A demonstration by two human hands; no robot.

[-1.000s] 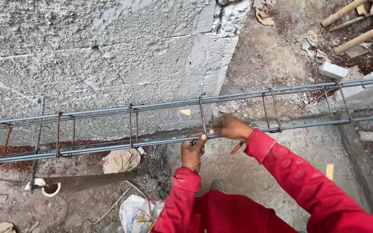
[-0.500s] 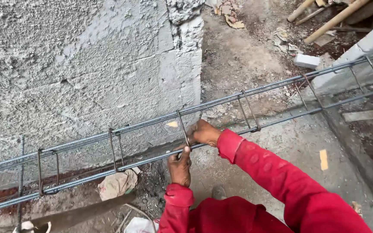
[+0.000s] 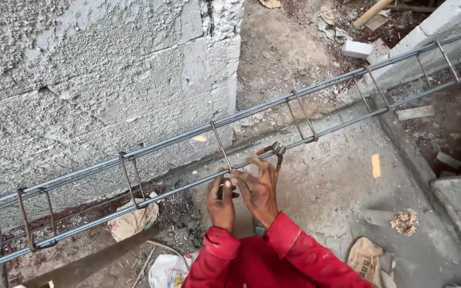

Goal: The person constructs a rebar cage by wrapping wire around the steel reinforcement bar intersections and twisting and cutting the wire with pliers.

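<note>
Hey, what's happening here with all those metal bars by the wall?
A person in red sleeves works on a long rebar cage that runs slantwise beside a rough grey block wall. The left hand sits at the lower bar, where a stirrup crosses it. The right hand is close beside it and holds pincers, head pointing up near the bar. Crumpled bags and rubble lie on the ground.

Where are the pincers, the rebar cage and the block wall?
pincers [image 3: 276,150], head view, on the jaw end.
rebar cage [image 3: 305,91], head view, on the upper bar.
block wall [image 3: 97,74], head view, on its rough face.
</note>
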